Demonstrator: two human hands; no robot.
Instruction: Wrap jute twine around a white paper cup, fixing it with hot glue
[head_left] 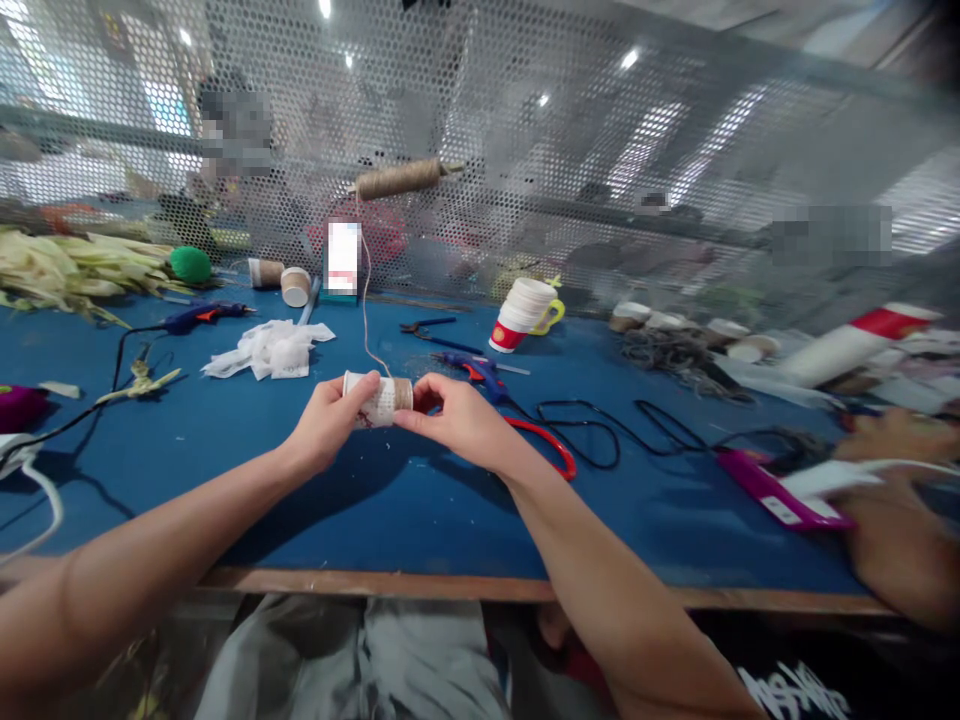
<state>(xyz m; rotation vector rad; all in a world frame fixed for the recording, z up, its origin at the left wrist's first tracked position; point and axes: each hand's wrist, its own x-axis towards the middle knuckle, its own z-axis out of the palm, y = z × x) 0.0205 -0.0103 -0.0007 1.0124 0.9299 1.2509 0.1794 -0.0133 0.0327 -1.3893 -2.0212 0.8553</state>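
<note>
A small paper cup (384,402) lies on its side above the blue table, with a white lace band around its middle and brown twine (403,391) wound around its right end. My left hand (324,418) is closed around the cup's left end, thumb on top. At the twine-wound end, my right hand (459,415) pinches the cup between thumb and fingers. From the cup, a strand of twine runs up to a twine spool (399,180) on the mesh screen. Close to my right hand are a blue glue gun (487,380) and a red handle (559,455).
White fabric scraps (266,350), another glue gun (199,316) and pale husks (75,265) lie left. Pliers (427,326) and stacked paper cups (521,312) stand beyond my hands. Black cable (585,405) loops rightward. Another person's arm (904,530) rests at the right edge.
</note>
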